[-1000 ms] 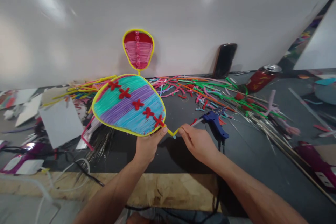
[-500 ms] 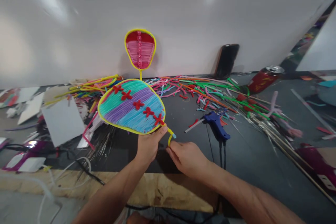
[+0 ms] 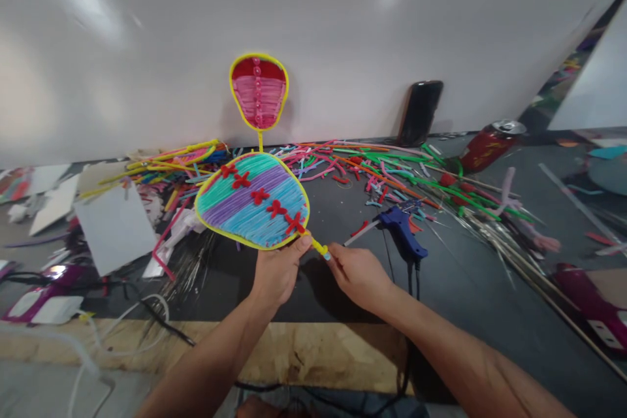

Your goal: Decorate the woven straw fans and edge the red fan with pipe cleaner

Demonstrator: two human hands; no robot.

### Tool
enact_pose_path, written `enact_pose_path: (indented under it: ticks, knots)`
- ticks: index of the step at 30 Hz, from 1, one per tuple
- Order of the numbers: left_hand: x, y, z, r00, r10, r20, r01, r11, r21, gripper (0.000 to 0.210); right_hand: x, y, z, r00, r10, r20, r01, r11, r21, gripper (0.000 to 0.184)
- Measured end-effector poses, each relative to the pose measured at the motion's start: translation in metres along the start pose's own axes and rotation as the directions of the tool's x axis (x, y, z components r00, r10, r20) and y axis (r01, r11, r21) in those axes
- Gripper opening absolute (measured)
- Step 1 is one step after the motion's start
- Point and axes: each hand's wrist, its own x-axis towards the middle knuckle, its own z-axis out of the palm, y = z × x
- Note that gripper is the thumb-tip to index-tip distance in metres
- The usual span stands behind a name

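A fan shape (image 3: 245, 199) made of pipe cleaners fills the middle, striped teal, purple and blue, with a yellow rim and a diagonal row of red flowers. My left hand (image 3: 279, 277) grips its lower right edge, thumb on top where the handle begins. From there a short yellow handle (image 3: 317, 243) sticks out, wound with pipe cleaner and pale blue at its tip. Closed at that tip, my right hand (image 3: 360, 274) pinches the yellow pipe cleaner; its fingertips are partly hidden. Behind, a smaller pink and red fan (image 3: 259, 93) with a yellow rim leans against the white board.
A blue glue gun (image 3: 404, 233) lies right of my hands, its cord running toward me. Loose pipe cleaners (image 3: 362, 157) spread along the board (image 3: 343, 46). A phone (image 3: 420, 112) and a red can (image 3: 490, 147) stand at the back right. White cards (image 3: 115, 225) lie left.
My right hand has moved up and slightly right, and the loose yellow end now lies wound against the handle. The striped fan has turned a little in my left hand.
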Motion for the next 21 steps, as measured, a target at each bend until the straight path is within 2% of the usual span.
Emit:
enact_pose_path:
  ticks: [3,9,11,15,18,21]
  knots:
    - [0.001,-0.001,0.0,1.0,-0.004,-0.014,0.004,1.0,0.006,0.028,-0.004,-0.01,0.009,0.995,-0.093,0.033,0.093,0.996,0.011,0.025]
    - [0.006,-0.008,-0.009,0.988,0.148,-0.037,-0.139,0.974,0.181,0.027,-0.011,-0.014,0.005,0.972,-0.232,-0.032,0.232,0.973,0.005,0.025]
    - [0.007,-0.008,-0.011,0.982,0.186,-0.037,-0.174,0.962,0.21,0.025,-0.01,-0.009,-0.001,0.975,-0.206,-0.083,0.208,0.978,0.008,0.026]
    - [0.007,-0.003,-0.008,0.98,0.195,-0.048,-0.186,0.97,0.155,0.031,-0.006,0.001,-0.012,0.989,-0.049,-0.138,0.059,0.996,0.069,0.028]
    - [0.004,0.001,-0.003,0.994,0.105,-0.038,-0.102,0.993,0.065,0.032,-0.002,0.004,-0.011,0.996,0.017,-0.089,-0.006,0.993,0.116,0.03]
    - [0.001,0.002,0.001,1.0,0.023,-0.012,-0.023,1.0,-0.004,0.027,0.0,0.0,-0.005,1.0,0.018,0.003,-0.018,0.984,0.179,0.029]
